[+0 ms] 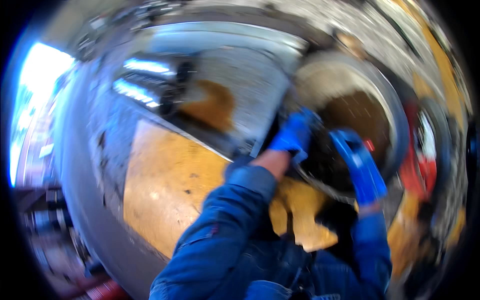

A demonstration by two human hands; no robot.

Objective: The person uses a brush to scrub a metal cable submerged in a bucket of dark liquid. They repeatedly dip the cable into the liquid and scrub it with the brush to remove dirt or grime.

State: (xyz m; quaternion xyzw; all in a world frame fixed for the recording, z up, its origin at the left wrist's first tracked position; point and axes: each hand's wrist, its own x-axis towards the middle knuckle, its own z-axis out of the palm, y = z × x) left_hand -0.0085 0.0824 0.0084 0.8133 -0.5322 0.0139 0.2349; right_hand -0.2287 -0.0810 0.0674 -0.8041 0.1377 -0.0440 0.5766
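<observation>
The view is smeared by motion. My left hand [294, 134], in a blue glove, is at the left rim of a round tub [401, 135]. Dark shapes lie around its fingers, and whether it grips one is too blurred to tell. Over the near part of the tub, my right hand [361, 167], also blue-gloved, points away from me with its fingers blurred. Close beside it shows a small red piece [369, 145], and I cannot make out whether the hand holds it. Brown liquid [362, 115] partly fills the tub, with a dark area at the near left.
Left of the tub, a metal tray [250, 80] carries a brown puddle [212, 102] and a dark metal part with shiny bars [145, 80]. A yellow-orange panel [170, 180] lies nearer me. Red and white objects [422, 170] stand right of the tub.
</observation>
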